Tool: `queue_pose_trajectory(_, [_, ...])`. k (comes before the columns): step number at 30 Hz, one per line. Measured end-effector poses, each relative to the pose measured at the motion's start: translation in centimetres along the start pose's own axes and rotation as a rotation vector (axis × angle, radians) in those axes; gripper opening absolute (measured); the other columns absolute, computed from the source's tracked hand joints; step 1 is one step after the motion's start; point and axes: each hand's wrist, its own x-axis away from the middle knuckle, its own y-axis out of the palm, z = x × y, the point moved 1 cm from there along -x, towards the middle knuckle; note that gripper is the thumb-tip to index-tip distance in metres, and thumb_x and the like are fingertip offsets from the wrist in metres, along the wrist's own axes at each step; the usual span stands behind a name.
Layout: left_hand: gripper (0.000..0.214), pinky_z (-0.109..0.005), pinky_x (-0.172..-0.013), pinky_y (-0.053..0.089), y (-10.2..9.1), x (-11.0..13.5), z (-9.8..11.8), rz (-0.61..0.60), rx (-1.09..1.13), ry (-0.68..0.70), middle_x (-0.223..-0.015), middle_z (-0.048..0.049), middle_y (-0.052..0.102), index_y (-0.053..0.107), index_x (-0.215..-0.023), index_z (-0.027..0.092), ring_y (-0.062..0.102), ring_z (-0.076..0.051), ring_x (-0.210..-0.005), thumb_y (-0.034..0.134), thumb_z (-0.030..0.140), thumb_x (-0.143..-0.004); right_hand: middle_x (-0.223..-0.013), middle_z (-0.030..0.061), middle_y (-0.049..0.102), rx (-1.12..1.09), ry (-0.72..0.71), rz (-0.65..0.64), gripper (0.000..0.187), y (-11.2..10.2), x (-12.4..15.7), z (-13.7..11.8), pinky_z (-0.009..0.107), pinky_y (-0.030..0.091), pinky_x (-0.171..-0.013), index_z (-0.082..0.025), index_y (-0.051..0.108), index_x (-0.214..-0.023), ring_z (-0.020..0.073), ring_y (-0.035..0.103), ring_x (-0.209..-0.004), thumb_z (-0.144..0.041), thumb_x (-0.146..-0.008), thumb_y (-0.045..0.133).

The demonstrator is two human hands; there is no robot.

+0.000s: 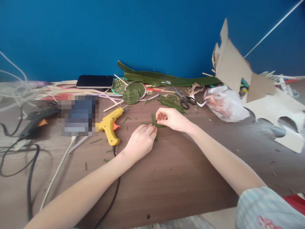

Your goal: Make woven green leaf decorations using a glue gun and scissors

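Note:
My left hand (pixel 141 140) and my right hand (pixel 172 118) meet over the brown table (pixel 181 178), both pinching thin green leaf strips (pixel 154 121) that cross each other flat on the wood. Left fingers press the strips from the near side; right fingers curl on them from the far side. A yellow glue gun (pixel 111 124) lies just left of my left hand. Woven green leaf discs (pixel 132 91) sit behind it, and a pile of cut leaf strips (pixel 172 103) lies beyond my right hand.
Black scissors (pixel 186 100), a long green leaf (pixel 166 78), a phone (pixel 95 81), a black glue gun (pixel 35 122) and cables (pixel 28 168) lie at the left and back. A plastic bag (pixel 224 103) and cut cardboard (pixel 250 79) stand at the right. Blue wall behind.

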Motion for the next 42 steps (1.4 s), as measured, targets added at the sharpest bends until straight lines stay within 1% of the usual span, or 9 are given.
queue_pose_trajectory(5, [0.028, -0.038, -0.08, 0.05, -0.3, -0.1, -0.1, 0.012, -0.001, 0.001, -0.095, -0.0109, 0.069, 0.066, -0.096, 0.011, 0.063, -0.022, -0.09, 0.043, 0.006, -0.081, -0.068, -0.002, 0.056, 0.021, -0.013, -0.034, 0.006, -0.2, 0.1, -0.2, 0.026, 0.041, -0.061, -0.018, 0.051, -0.072, 0.0108, 0.05, -0.061, -0.016, -0.07, 0.057])
queue_pose_trajectory(11, [0.024, -0.036, -0.082, 0.05, -0.1, -0.1, -0.3, 0.069, 0.029, -0.011, -0.093, -0.0098, 0.069, 0.066, -0.094, 0.008, 0.062, -0.023, -0.092, 0.046, 0.007, -0.079, -0.068, -0.002, 0.057, 0.029, -0.024, -0.031, 0.005, -0.2, 0.1, -0.1, 0.026, 0.041, -0.061, -0.019, 0.052, -0.072, 0.011, 0.051, -0.062, -0.016, -0.07, 0.057])
queue_pose_trajectory(19, [0.027, -0.035, -0.078, 0.053, -0.3, -0.2, -0.6, -0.009, 0.095, -0.049, -0.095, -0.0098, 0.068, 0.065, -0.096, 0.011, 0.062, -0.021, -0.086, 0.044, 0.007, -0.08, -0.073, 0.0002, 0.061, -0.018, 0.027, -0.076, 0.005, -0.9, 0.1, 0.0, 0.028, 0.046, -0.066, -0.018, 0.055, -0.075, 0.0129, 0.057, -0.068, -0.016, -0.071, 0.057])
queue_pose_trajectory(22, [0.027, -0.033, -0.077, 0.052, -0.5, -0.3, -0.6, -0.038, 0.096, -0.054, -0.096, -0.0088, 0.067, 0.065, -0.096, 0.011, 0.062, -0.02, -0.085, 0.044, 0.007, -0.079, -0.075, 0.0015, 0.063, 0.019, 0.046, -0.013, 0.003, -2.3, 0.2, 0.5, 0.03, 0.047, -0.069, -0.018, 0.057, -0.074, 0.0146, 0.059, -0.071, -0.018, -0.072, 0.058])
queue_pose_trajectory(26, [0.027, -0.033, -0.076, 0.052, -0.6, -0.4, -0.6, -0.054, 0.104, -0.062, -0.097, -0.0085, 0.066, 0.065, -0.095, 0.01, 0.061, -0.02, -0.082, 0.044, 0.007, -0.078, -0.074, 0.0024, 0.064, 0.07, 0.138, 0.194, 0.004, -4.9, 0.4, 1.3, 0.031, 0.047, -0.067, -0.018, 0.059, -0.074, 0.0152, 0.059, -0.067, -0.019, -0.071, 0.059])
queue_pose_trajectory(29, [0.028, -0.033, -0.077, 0.052, -0.6, -0.3, -0.6, -0.063, 0.117, -0.083, -0.099, -0.008, 0.066, 0.064, -0.096, 0.011, 0.061, -0.019, -0.083, 0.043, 0.007, -0.078, -0.071, 0.0024, 0.064, 0.222, 0.222, 0.3, 0.002, -5.9, 0.6, 1.8, 0.031, 0.045, -0.067, -0.017, 0.061, -0.071, 0.0154, 0.057, -0.067, -0.018, -0.069, 0.06])
queue_pose_trajectory(34, [0.029, -0.033, -0.076, 0.052, -0.6, -0.2, -0.6, -0.054, 0.126, -0.088, -0.102, -0.0076, 0.066, 0.065, -0.096, 0.01, 0.061, -0.02, -0.082, 0.042, 0.006, -0.078, -0.066, 0.0006, 0.06, 0.364, 0.272, 0.305, 0.004, -5.6, 0.4, 2.4, 0.028, 0.041, -0.061, -0.017, 0.061, -0.073, 0.0136, 0.053, -0.061, -0.018, -0.07, 0.06])
queue_pose_trajectory(38, [0.028, -0.033, -0.075, 0.052, -0.5, -0.2, -0.7, -0.007, 0.117, -0.066, -0.102, -0.0074, 0.068, 0.065, -0.095, 0.01, 0.062, -0.019, -0.082, 0.043, 0.007, -0.078, -0.062, -0.0019, 0.056, 0.416, 0.318, 0.309, 0.013, -5.3, 0.2, 3.0, 0.027, 0.037, -0.057, -0.018, 0.056, -0.078, 0.013, 0.05, -0.057, -0.021, -0.068, 0.064])
queue_pose_trajectory(42, [0.027, -0.033, -0.074, 0.052, -0.4, -0.2, -0.7, 0.011, 0.101, -0.052, -0.101, -0.0073, 0.069, 0.066, -0.094, 0.01, 0.063, -0.02, -0.08, 0.044, 0.007, -0.078, -0.064, -0.001, 0.055, 0.447, 0.331, 0.294, 0.009, -5.3, 0.1, 3.3, 0.026, 0.035, -0.056, -0.018, 0.053, -0.07, 0.0127, 0.05, -0.059, -0.02, -0.069, 0.063])
